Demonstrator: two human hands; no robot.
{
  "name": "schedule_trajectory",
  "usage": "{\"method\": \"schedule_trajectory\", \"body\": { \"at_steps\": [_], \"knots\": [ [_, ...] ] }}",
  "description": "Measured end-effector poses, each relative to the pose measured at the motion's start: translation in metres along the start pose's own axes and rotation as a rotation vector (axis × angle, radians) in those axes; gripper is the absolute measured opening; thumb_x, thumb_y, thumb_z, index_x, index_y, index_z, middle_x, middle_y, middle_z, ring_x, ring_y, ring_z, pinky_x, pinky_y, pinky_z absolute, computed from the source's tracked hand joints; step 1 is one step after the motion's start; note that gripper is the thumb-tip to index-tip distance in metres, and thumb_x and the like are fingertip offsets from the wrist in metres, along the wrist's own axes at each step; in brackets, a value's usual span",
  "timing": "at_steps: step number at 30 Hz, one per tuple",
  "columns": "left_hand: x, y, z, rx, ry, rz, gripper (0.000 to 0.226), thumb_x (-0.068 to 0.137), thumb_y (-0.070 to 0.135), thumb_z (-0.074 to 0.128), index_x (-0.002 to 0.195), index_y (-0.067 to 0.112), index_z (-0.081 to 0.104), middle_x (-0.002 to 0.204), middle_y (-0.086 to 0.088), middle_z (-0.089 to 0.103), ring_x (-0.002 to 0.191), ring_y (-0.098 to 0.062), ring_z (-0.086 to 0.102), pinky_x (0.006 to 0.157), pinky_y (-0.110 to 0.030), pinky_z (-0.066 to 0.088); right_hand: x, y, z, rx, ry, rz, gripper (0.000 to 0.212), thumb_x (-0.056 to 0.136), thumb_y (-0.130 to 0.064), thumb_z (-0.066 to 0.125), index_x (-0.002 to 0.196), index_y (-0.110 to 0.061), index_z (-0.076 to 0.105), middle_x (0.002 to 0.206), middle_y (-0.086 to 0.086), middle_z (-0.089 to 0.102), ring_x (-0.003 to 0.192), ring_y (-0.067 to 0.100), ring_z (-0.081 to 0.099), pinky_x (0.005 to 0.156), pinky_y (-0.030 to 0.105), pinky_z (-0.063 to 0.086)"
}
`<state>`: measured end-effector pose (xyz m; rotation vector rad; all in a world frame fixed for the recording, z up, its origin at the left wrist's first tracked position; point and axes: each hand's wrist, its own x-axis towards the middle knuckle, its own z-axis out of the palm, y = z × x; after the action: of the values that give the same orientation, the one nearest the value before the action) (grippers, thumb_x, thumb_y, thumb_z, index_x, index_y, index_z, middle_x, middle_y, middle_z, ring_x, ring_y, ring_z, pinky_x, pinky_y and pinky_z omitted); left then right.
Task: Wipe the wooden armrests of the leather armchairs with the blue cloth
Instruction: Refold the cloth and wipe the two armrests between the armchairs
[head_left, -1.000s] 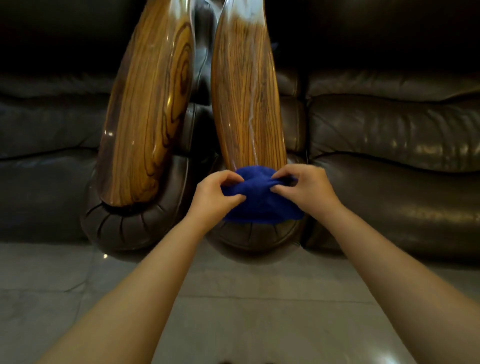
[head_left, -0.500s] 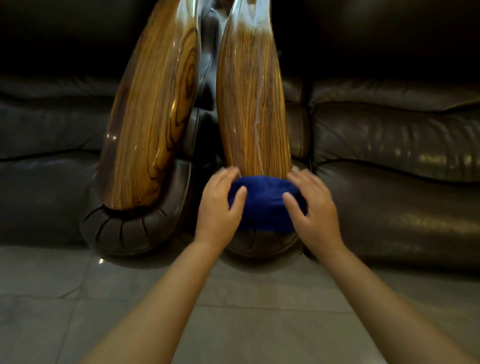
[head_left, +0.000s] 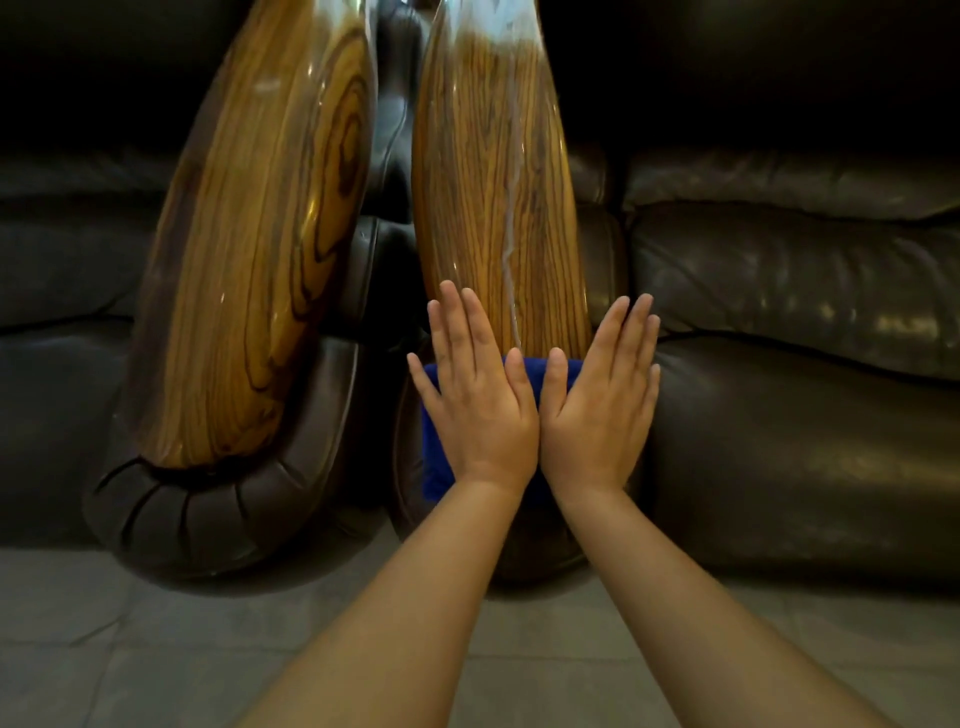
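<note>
Both hands, left hand (head_left: 480, 410) and right hand (head_left: 597, 405), press flat with straight fingers on the blue cloth (head_left: 435, 447), which lies at the near end of the right armrest (head_left: 493, 197). Judged progress: wiping is beginning; the left armrest (head_left: 260, 260) remains.

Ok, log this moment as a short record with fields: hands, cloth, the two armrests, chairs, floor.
left hand: left hand flat, fingers straight, pressing on the blue cloth
right hand: right hand flat beside it, thumbs nearly touching, also on the cloth
cloth: mostly hidden under both hands, at the near end of the right armrest
right armrest: glossy wood, a pale streak running along it
left armrest: left armrest untouched, no cloth on it
chairs: dark leather seat to the right
floor: grey tiles
</note>
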<state>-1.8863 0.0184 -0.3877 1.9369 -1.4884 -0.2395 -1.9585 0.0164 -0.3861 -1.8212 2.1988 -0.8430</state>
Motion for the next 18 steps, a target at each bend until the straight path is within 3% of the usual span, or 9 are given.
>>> {"method": "schedule_trajectory", "body": {
  "at_steps": [9,18],
  "knots": [
    [0.044,0.002,-0.003,-0.142,-0.002,-0.010,0.054,0.095,0.034,0.016,0.144,0.019,0.001,0.152,0.011,-0.006,0.142,-0.005,-0.005,0.117,-0.036,0.001,0.047,-0.017,0.001,-0.028,-0.022,-0.113,0.063,0.093,-0.044,0.020,0.146,-0.016,0.000,0.157,0.006,0.004,0.144,0.019,0.002,0.115,0.042,0.012],
    [0.098,0.006,-0.009,-0.161,-0.022,-0.021,0.055,0.094,0.035,0.014,0.145,0.019,0.004,0.151,0.014,-0.006,0.141,0.000,-0.006,0.117,-0.035,0.000,0.092,-0.044,0.006,-0.058,0.003,-0.104,0.063,0.093,-0.043,0.020,0.146,-0.015,0.002,0.157,0.006,0.006,0.144,0.019,0.005,0.115,0.045,0.017]
  ]
}}
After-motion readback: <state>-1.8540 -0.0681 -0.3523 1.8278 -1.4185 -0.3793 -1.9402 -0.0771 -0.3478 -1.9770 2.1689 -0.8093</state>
